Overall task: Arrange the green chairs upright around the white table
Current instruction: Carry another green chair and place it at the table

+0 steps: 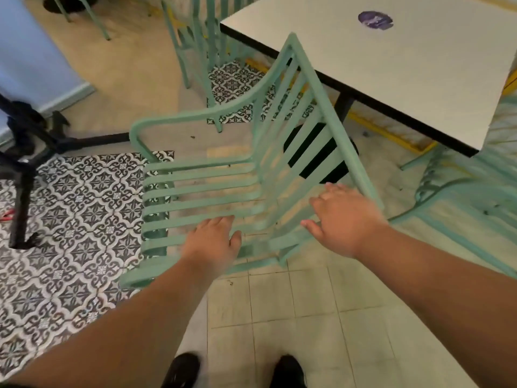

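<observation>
A green slatted chair [201,189] is on the floor in front of me, its seat facing left and its backrest toward the white table [405,88]. My left hand [211,242] grips the seat's near edge by the armrest. My right hand [341,217] is laid over the near corner of the backrest, thumb hooked under the frame. A second green chair [195,51] stands upright at the table's far left side. A third green chair [470,208] is at the right, below the table's near corner; it is blurred and I cannot tell how it stands.
The table carries a round purple sticker [375,20] and rests on a black pedestal base [316,155] behind the backrest. A black metal stand [25,163] occupies the patterned tiles at left. My black shoes [181,371] are on plain tiles below.
</observation>
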A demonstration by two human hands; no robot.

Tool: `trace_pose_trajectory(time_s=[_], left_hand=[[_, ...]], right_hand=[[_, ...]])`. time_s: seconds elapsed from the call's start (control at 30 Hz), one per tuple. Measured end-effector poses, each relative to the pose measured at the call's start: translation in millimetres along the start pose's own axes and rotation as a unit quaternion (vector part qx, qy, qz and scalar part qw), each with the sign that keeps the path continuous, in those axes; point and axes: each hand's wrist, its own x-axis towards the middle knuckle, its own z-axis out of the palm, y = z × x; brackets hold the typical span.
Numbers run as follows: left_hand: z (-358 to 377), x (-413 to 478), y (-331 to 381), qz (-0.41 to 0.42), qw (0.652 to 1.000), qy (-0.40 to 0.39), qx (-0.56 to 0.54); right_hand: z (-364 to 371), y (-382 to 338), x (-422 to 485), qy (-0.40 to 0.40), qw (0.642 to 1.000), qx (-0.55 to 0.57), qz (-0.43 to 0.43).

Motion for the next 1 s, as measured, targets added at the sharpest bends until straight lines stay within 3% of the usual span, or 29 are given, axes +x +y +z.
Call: trace_pose_trajectory(time_s=[0.3,0.47,0.8,1.0], left_hand=[[59,40,-48,0.029,0.999,-0.018,0.016],[75,39,-58,-0.05,0.995,-0.084,0.028],[83,38,-67,0.06,0.997,-0.011,0.041],[80,37,-69,0.07,0.997,-0.005,0.045]], right_hand=[[48,-41,31,-0.031,0.991,-0.126,0.015],[62,-48,45,0.004,0.988,-0.141,0.063],[74,-54,51,0.053,0.982,-0.143,0.111],[74,-55,51,0.055,0.983,-0.145,0.102]])
